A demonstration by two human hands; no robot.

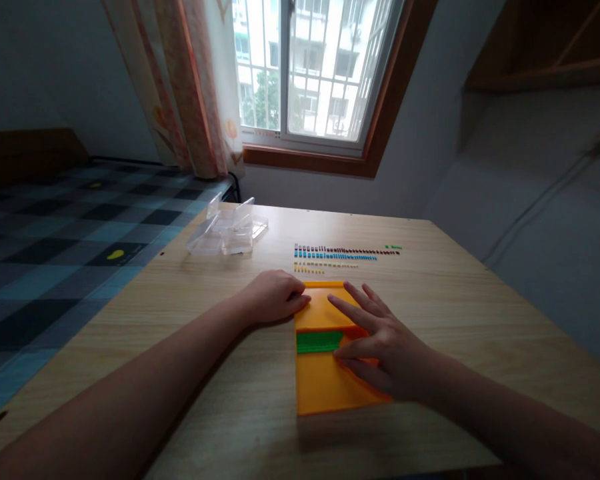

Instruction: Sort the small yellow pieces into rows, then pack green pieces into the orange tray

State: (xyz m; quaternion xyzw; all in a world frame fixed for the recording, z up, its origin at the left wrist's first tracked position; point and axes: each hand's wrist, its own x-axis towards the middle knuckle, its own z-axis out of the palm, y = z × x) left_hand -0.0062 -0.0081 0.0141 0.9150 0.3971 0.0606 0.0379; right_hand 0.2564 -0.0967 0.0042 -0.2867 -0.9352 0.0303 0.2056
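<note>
An orange plastic box (pixel 325 383) lies on the wooden table in front of me, with a compartment across its middle. Green pieces (pixel 320 342) fill the left part of that compartment. My left hand (pixel 275 297) is closed around the box's far left corner, its thumb resting on the top edge. Over the box's right side is my right hand (pixel 375 340), fingers spread. One of its fingertips is at the right end of the green pieces; whether it touches them I cannot tell. This hand hides the compartment's right part and much of the box's right edge.
Beyond the box, small dark brown (pixel 347 251), blue (pixel 337 255) and yellow pieces (pixel 310 269) lie in rows. A few green bits (pixel 393 247) lie at their far right. Clear plastic containers (pixel 230 230) stand at the back left. A bed (pixel 80 247) adjoins the table's left side.
</note>
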